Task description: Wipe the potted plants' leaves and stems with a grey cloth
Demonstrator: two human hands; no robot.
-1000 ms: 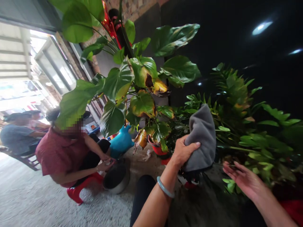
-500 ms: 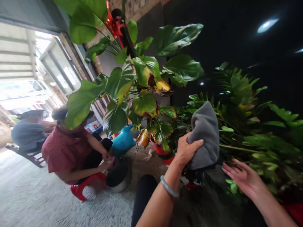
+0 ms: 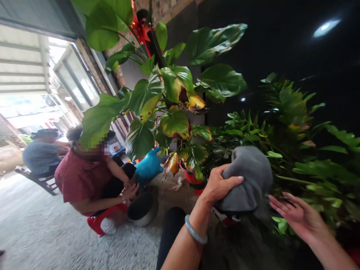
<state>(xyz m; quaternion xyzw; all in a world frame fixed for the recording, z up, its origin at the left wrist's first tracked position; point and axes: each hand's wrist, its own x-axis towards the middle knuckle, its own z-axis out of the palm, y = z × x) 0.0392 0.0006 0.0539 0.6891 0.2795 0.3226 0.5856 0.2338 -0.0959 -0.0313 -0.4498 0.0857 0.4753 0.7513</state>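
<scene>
My left hand, with a pale bangle on the wrist, grips a soft grey cloth at its left side, thumb across the front. The cloth bulges upward in a rounded, bunched shape; its far side and my fingers behind it are hidden. My right hand is open, fingers stretched toward the cloth but apart from it. Leafy green plants stand close behind both hands.
A tall broad-leaved plant in a red pot rises ahead. On the left a person in a red shirt sits on a red stool by a dark-mouthed bucket. Near them is a blue object. Farther back, another person sits.
The grey cloth has gone from a tall pointed shape to a lower, rounder one, held in my left hand. My right hand stays open. The view has shifted slightly.
</scene>
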